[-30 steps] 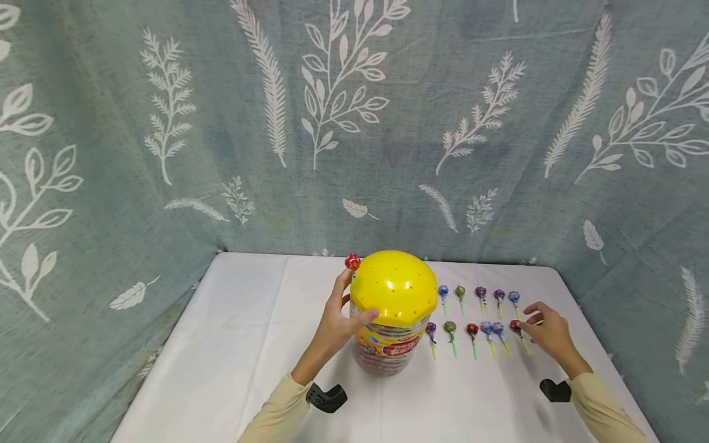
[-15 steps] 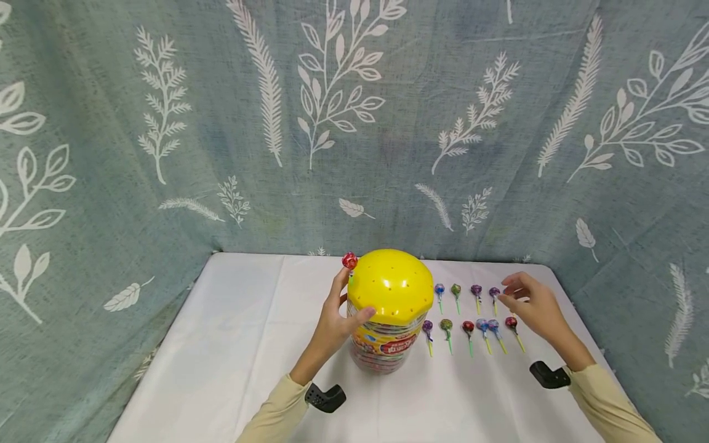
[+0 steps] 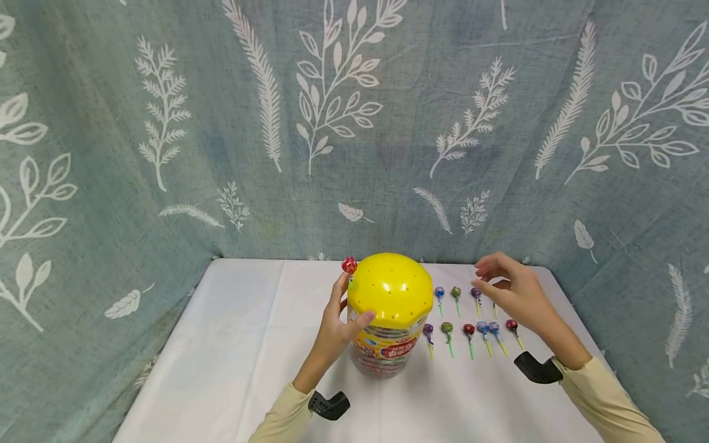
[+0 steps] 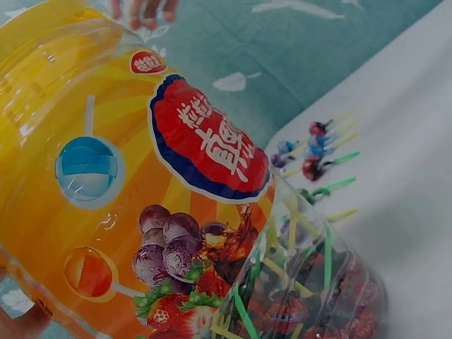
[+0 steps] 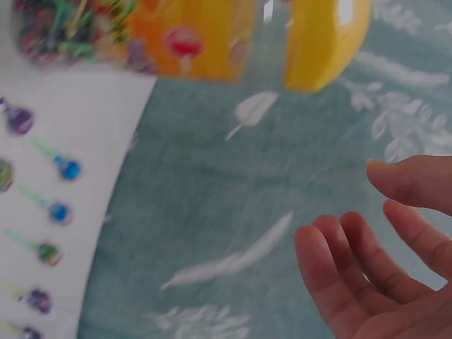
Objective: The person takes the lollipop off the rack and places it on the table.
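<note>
A clear plastic jar (image 3: 382,367) with a yellow lid (image 3: 393,286) stands on the white table, wrapped in a printed fruit label (image 4: 113,233). Lollipops fill its lower part in the left wrist view. My left hand (image 3: 334,329) grips the jar's left side, thumb on the front of the lid. Right at its fingertips, a red-wrapped lollipop (image 3: 349,264) sticks up beside the lid. Over the back right of the table, my right hand (image 3: 515,292) is raised with nothing between its loosely bent fingers (image 5: 328,272). It partly hides the back row of lollipops.
Two rows of lollipops lie right of the jar; the front row includes a purple one (image 3: 428,330), a red one (image 3: 469,329) and a dark red one (image 3: 512,325). A blue one (image 3: 439,291) begins the back row. Leaf-patterned cloth (image 3: 354,123) hangs behind the table (image 3: 249,344).
My right hand has lifted from the dark red lollipop at the row's right end and moved left and back, over the back row. My left hand stays on the jar.
</note>
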`<state>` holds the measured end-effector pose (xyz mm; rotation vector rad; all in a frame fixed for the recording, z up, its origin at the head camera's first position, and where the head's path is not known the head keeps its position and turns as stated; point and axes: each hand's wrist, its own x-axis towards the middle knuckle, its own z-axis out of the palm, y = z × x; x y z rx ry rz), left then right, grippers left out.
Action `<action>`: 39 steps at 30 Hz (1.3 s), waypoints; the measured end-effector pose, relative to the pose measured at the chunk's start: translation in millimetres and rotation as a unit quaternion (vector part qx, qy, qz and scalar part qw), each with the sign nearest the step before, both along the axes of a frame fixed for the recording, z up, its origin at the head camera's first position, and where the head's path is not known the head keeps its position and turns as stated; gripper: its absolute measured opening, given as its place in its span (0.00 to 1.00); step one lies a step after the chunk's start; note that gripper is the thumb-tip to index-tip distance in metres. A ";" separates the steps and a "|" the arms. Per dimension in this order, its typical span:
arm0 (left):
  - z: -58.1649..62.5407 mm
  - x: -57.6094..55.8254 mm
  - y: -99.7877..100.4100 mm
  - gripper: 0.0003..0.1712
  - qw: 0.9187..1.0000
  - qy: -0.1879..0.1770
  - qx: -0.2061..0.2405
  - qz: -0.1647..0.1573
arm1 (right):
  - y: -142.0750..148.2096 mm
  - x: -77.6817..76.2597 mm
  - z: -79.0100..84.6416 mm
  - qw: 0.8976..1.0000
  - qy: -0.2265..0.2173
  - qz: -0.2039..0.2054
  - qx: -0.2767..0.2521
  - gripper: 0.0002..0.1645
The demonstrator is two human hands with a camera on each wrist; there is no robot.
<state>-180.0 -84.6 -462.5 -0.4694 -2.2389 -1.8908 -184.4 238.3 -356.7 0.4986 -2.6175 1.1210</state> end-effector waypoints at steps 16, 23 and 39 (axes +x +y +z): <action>38.6 20.0 -2.1 0.48 0.999 -0.034 -0.002 -0.012 | -65.7 4.5 23.1 0.991 -0.017 0.105 -0.083 0.17; 37.0 19.5 -1.9 0.48 0.999 -0.031 -0.006 -0.013 | -93.2 -0.9 25.0 0.983 -0.021 0.141 -0.116 0.18; 38.9 20.9 0.8 0.46 0.999 -0.043 -0.008 -0.014 | -142.8 -12.5 22.8 0.971 -0.047 0.162 -0.168 0.21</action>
